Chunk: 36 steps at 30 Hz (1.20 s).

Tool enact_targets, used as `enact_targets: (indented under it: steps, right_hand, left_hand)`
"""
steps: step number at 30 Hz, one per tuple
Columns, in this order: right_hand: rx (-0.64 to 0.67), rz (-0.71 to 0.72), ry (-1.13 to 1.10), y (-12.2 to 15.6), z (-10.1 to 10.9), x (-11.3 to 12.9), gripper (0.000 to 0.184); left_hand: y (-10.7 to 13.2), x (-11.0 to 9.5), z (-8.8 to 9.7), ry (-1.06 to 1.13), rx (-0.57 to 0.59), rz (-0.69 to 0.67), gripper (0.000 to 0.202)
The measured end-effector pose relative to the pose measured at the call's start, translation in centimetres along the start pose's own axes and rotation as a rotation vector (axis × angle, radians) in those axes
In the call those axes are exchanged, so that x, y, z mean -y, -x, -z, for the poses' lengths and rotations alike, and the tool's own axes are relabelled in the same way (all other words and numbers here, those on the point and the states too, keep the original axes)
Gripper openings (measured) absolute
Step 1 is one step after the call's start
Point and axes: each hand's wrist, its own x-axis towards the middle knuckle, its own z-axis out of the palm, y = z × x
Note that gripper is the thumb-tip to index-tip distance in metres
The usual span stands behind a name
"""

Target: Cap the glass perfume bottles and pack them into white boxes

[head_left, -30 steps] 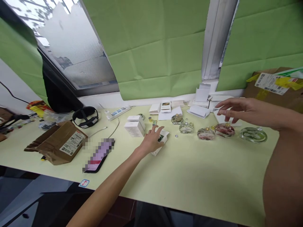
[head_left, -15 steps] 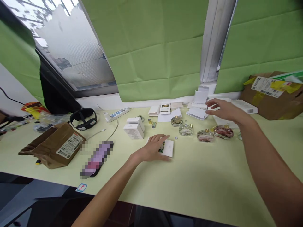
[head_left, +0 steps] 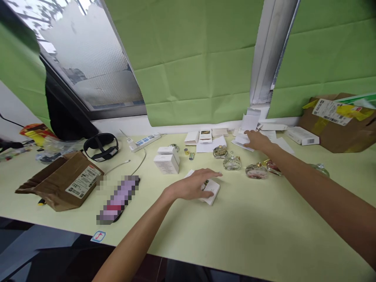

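Note:
My left hand (head_left: pixel 192 185) lies flat, fingers stretched, on a small white box (head_left: pixel 212 190) with a dark picture, near the middle of the pale green table (head_left: pixel 235 231). My right hand (head_left: pixel 257 140) reaches to the back of the table and rests its fingers on a folded white card (head_left: pixel 241 140) among loose white cards. Below that arm stands a row of round glass perfume bottles (head_left: pixel 232 162), one pinkish (head_left: pixel 255 170).
Two white boxes (head_left: pixel 167 159) stand left of my left hand. A blurred phone (head_left: pixel 117 197), a brown parcel (head_left: pixel 63 180), a black headband (head_left: pixel 100 145) and a power strip (head_left: pixel 145 141) lie to the left. A cardboard box (head_left: pixel 340 121) sits at the back right.
My left hand slid the small white box toward me and to the right. My right hand moved left and away, down onto the white cards at the back.

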Motion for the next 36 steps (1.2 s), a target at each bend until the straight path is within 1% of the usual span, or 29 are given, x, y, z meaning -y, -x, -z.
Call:
enact_targets:
  steps: [2, 3, 6, 8, 11, 14, 16, 19, 20, 21, 22, 24, 27, 29, 31, 34, 36]
  right_hand:
    - [0.002, -0.012, 0.010, -0.1, -0.4, 0.2, 0.070]
    - [0.003, -0.031, 0.013, -0.2, -0.7, 0.3, 0.068]
    - [-0.004, -0.093, 0.002, -0.5, -1.3, 0.4, 0.043]
    - [-0.008, -0.109, -0.027, -0.7, -1.4, 0.1, 0.035]
    - [-0.038, -0.116, -0.103, -0.9, -0.4, -0.7, 0.036]
    - [-0.125, -0.132, -0.213, -0.5, 1.4, -1.5, 0.032]
    - [-0.193, -0.129, -0.306, 0.6, 2.9, -1.7, 0.032]
    - [-0.257, -0.074, -0.473, 3.7, 4.6, -1.1, 0.043]
    - [-0.264, -0.037, -0.567, 5.0, 5.0, -0.6, 0.047]
    - [-0.255, 0.019, -0.755, 6.3, 5.4, 0.0, 0.050]
    - [-0.213, 0.072, -0.917, 7.5, 5.7, 0.7, 0.051]
    - [-0.106, 0.166, -1.130, 9.6, 6.2, 2.0, 0.051]
    - [0.011, 0.258, -1.243, 11.3, 6.6, 3.5, 0.053]
    - [0.109, 0.286, -1.271, 11.5, 6.5, 3.7, 0.059]
    - [0.252, 0.300, -1.295, 11.1, 5.9, 3.4, 0.063]
    - [0.439, 0.302, -1.348, 10.3, 4.5, 2.5, 0.069]
    - [0.541, 0.316, -1.379, 9.9, 3.7, 2.0, 0.079]
  left_hand:
    - [-1.2, -0.9, 0.9, -0.002, -0.074, 0.003, 0.054]
    - [-1.9, -1.4, 1.3, -0.008, -0.101, -0.014, 0.050]
    - [-4.0, -2.8, 2.7, 0.009, -0.153, -0.115, 0.045]
    - [-5.1, -3.4, 3.6, 0.041, -0.207, -0.166, 0.043]
    - [-6.1, -3.6, 4.8, 0.083, -0.310, -0.188, 0.038]
    - [-6.6, -3.1, 5.4, 0.136, -0.388, -0.161, 0.037]
    - [-6.9, -2.5, 5.4, 0.159, -0.428, -0.125, 0.038]
    - [-7.5, -1.8, 4.9, 0.211, -0.505, -0.026, 0.051]
    - [-7.6, -1.7, 4.7, 0.247, -0.521, 0.012, 0.056]
    - [-7.8, -1.7, 4.5, 0.290, -0.528, 0.044, 0.061]
    - [-7.9, -1.7, 4.4, 0.338, -0.525, 0.066, 0.064]
    - [-7.9, -1.7, 4.3, 0.433, -0.511, 0.086, 0.064]
    - [-7.6, -1.6, 4.5, 0.522, -0.510, 0.080, 0.056]
    - [-7.1, -1.4, 4.9, 0.532, -0.476, 0.029, 0.043]
    - [-6.5, -1.1, 5.4, 0.504, -0.421, -0.040, 0.031]
    - [-5.7, -0.8, 5.9, 0.396, -0.338, -0.083, 0.024]
    - [-5.5, -0.7, 6.1, 0.326, -0.299, -0.109, 0.023]
